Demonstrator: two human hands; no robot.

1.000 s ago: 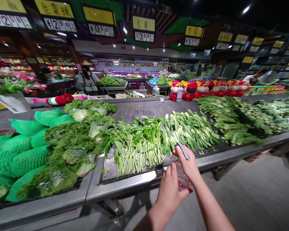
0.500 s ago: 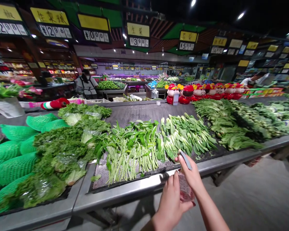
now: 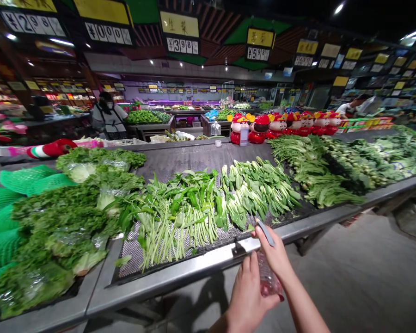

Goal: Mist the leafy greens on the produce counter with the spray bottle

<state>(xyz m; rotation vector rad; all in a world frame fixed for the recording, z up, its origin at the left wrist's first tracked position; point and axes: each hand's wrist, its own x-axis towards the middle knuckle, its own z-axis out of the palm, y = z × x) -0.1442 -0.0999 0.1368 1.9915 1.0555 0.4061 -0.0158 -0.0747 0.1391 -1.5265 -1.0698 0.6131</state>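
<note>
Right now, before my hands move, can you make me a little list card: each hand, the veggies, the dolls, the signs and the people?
Left hand: round a clear packet with reddish contents
Right hand: close by the packet, a grey strip at its fingers; what the strip is, I can't tell
Veggies: lettuce and green nets on the left, stemmed greens in the middle
Dolls: red dolls in a row behind the greens
Signs: price signs hanging overhead
People: one person back left, another person back right
</note>
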